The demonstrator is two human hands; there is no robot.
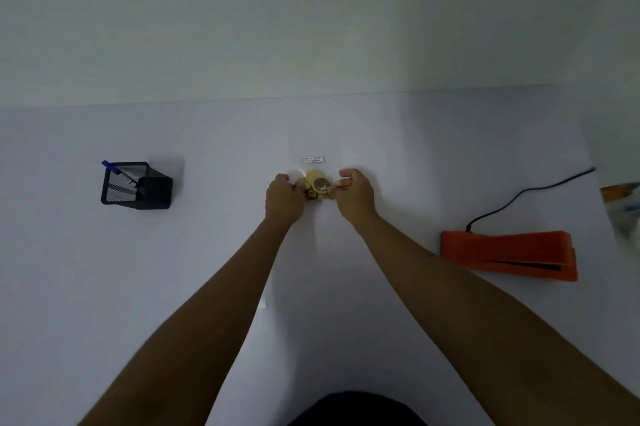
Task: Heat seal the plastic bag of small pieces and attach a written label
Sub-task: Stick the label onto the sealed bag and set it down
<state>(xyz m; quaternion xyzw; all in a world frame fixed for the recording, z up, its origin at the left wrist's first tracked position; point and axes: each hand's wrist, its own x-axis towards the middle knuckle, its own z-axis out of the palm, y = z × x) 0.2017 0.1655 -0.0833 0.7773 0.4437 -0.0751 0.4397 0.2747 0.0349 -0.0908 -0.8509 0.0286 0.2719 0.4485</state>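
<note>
A clear plastic bag (pixel 314 148) lies on the white table (pixel 207 252) in the middle, far from me. Small tan and brown pieces (pixel 317 185) bunch at its near end. A small white label (pixel 313 160) with dark writing sits on the bag just beyond the pieces. My left hand (pixel 282 198) grips the bag's left side beside the pieces. My right hand (pixel 355 195) grips its right side. Both arms are stretched out.
An orange heat sealer (pixel 509 254) lies at the right, its lid down, with a black cord (pixel 519 191) running back. A black mesh pen holder (pixel 135 186) with a blue pen (pixel 112 167) stands at the left. A pale wall rises behind the table.
</note>
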